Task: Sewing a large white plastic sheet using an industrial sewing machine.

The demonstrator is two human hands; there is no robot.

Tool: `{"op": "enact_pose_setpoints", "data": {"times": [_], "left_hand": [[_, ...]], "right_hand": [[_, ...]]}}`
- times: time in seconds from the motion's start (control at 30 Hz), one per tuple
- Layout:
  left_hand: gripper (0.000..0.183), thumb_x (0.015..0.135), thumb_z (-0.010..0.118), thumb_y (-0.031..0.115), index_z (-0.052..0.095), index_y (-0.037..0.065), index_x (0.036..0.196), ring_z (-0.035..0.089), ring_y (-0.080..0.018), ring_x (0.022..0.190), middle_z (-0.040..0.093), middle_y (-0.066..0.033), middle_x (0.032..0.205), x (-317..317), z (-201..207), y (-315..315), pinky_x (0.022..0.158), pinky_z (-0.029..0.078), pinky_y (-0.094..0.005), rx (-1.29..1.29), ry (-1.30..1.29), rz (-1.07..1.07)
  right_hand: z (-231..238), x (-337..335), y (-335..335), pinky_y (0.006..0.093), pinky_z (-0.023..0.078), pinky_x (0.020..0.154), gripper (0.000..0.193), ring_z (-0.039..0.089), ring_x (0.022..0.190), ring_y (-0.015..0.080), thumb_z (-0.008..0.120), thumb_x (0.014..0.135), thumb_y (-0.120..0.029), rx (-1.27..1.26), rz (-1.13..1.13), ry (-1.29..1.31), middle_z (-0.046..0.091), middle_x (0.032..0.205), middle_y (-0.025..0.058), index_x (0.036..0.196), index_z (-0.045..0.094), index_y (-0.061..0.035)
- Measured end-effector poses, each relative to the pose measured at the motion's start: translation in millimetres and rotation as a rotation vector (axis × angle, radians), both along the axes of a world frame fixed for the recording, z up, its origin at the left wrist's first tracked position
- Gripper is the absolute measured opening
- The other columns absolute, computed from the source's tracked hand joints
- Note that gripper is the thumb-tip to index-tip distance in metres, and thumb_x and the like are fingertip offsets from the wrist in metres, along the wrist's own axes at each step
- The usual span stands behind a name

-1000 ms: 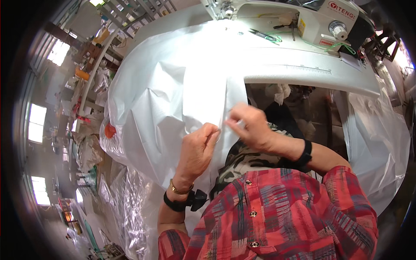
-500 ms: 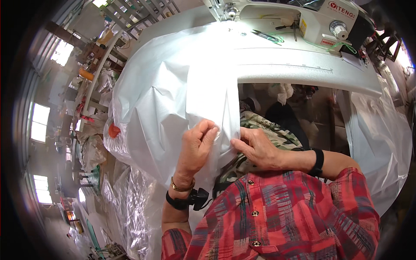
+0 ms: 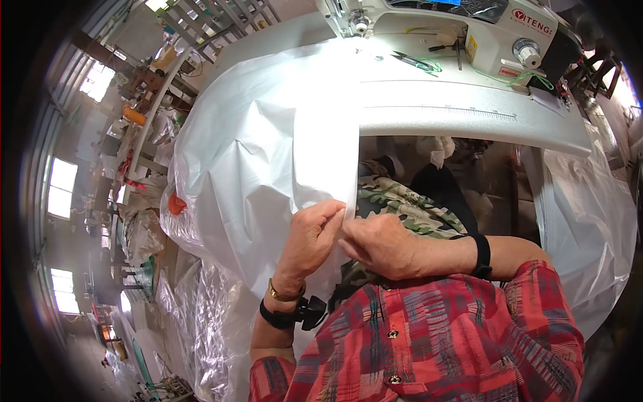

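A large sheet of thin whitish, plastic-like fabric (image 3: 248, 154) drapes from the sewing machine table over its front edge toward my lap. Its right edge is folded into a straight strip (image 3: 327, 147) that runs up under the bright light at the needle area. My left hand (image 3: 313, 231) pinches the near end of this strip between thumb and fingers. Right beside it, my right hand (image 3: 378, 244) is closed at the same edge, its fingertips curled and partly hidden. The two hands nearly touch.
The sewing machine (image 3: 499, 40) stands at the back right, its needle head (image 3: 358, 25) above the fabric. Dark thread snips (image 3: 415, 62) with green cord lie on the table (image 3: 462, 100). More whitish sheeting (image 3: 589, 214) hangs at the right. Crinkled clear plastic (image 3: 207, 321) lies at lower left.
Both hands have come closer together and slightly toward me. My right hand has moved left and curled in at the fabric edge. The strip now lies flatter and straighter.
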State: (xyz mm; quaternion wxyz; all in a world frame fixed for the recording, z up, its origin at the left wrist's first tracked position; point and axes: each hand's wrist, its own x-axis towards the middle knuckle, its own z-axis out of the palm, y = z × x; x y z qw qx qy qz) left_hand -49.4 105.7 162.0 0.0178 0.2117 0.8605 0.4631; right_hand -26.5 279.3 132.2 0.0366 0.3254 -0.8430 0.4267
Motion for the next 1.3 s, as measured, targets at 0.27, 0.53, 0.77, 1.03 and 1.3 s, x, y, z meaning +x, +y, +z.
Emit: {"op": "enact_pose_setpoints", "data": {"times": [0.27,0.53,0.77,1.03,1.3], "left_hand": [[0.017,0.093,0.062,0.012,0.058,-0.001,0.084,0.038,-0.0028,0.063,0.045,0.0028,0.065,6.6,-15.4,-19.2,0.053,0.032,-0.0227,0.170,-0.312,0.154],[0.011,0.093,0.060,0.007,0.058,-0.001,0.086,0.050,-0.0158,0.056,0.051,-0.0074,0.064,-14.1,65.6,-35.0,0.054,0.040,-0.0296,-0.175,0.187,0.168],[0.006,0.087,0.057,0.004,0.057,0.002,0.082,0.060,-0.0376,0.065,0.058,-0.0178,0.070,-38.5,160.4,-8.6,0.058,0.047,-0.0424,-0.727,0.521,-0.212],[0.007,0.081,0.056,0.000,0.056,0.005,0.085,0.061,-0.0341,0.066,0.057,-0.0139,0.071,2.6,23.2,-18.1,0.057,0.046,-0.0432,-0.587,0.404,-0.111],[0.006,0.091,0.061,0.006,0.058,0.002,0.089,0.061,-0.0329,0.059,0.058,-0.0149,0.066,16.5,9.8,-5.4,0.054,0.045,-0.0377,-0.197,0.251,0.034]], "right_hand": [[-26.1,-28.7,7.7,0.0415,0.050,0.062,0.020,0.065,0.068,0.0312,0.062,0.091,-0.020,-0.280,0.168,-0.183,0.065,0.077,0.0159,0.088,0.058,-0.0002],[-86.2,-150.3,-102.4,0.0373,0.051,0.090,0.044,0.066,0.103,0.0248,0.066,0.083,-0.021,-0.034,0.029,-0.273,0.066,0.117,0.0156,0.118,0.062,0.0041],[-88.5,-236.3,-198.9,0.0361,0.050,0.091,0.039,0.065,0.101,0.0264,0.068,0.082,-0.020,-0.609,0.516,0.067,0.067,0.115,0.0163,0.117,0.065,-0.0027],[-92.3,-116.6,-75.6,0.0358,0.050,0.091,0.036,0.065,0.100,0.0264,0.069,0.082,-0.020,-0.387,0.408,-0.249,0.067,0.114,0.0163,0.116,0.067,-0.0058],[25.4,-199.0,32.4,0.0384,0.056,0.069,0.025,0.069,0.063,0.0250,0.051,0.091,-0.015,-0.008,-0.358,-0.277,0.070,0.074,0.0162,0.090,0.069,0.0023]]}}
